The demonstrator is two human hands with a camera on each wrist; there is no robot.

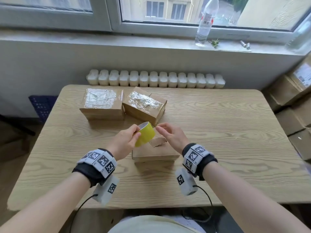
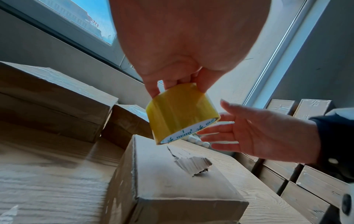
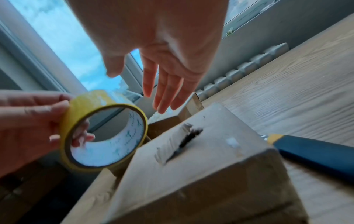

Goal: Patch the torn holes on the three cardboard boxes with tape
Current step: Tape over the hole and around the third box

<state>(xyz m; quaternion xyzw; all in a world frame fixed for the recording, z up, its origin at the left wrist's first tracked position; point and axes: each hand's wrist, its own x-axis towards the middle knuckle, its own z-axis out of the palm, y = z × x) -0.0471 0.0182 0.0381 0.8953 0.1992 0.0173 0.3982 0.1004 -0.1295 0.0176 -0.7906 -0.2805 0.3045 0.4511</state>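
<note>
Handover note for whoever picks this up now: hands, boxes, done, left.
Left hand: grips the yellow tape roll, held above the near box.
Right hand: open, fingers straight, beside the roll, holding nothing.
Done: the two far boxes, far left box and far right box, have clear tape across their tops.
Left: the near box's torn hole is untaped. A blue utility knife lies on the table to its right.

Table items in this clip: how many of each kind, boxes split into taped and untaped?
Taped cardboard boxes: 2 (left box, right box)
Untaped torn box: 1
Yellow tape roll: 1, held above the table by the left hand
Blue-handled tool: 1
Total: 5
</note>
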